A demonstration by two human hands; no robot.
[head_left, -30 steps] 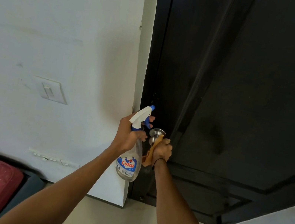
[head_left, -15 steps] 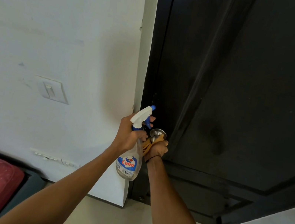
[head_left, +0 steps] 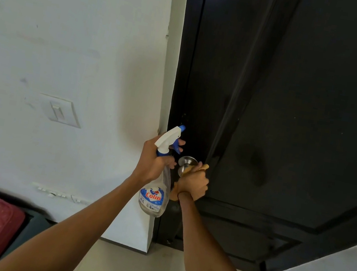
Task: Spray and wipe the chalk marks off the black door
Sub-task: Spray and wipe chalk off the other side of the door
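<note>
Bottle [head_left: 155,193] (little liquid) gripped by left hand [head_left: 153,162]; right hand [head_left: 193,182] clutches cloth [head_left: 199,167].

black door [head_left: 307,109]: ajar, dark smudge near knob | spray bottle [head_left: 156,188]: clear, upright | cloth [head_left: 195,167]: orange, on knob

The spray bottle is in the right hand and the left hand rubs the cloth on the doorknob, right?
Not quite. The head view shows the spray bottle in the left hand, while the right hand rubs the cloth on the doorknob.
</note>
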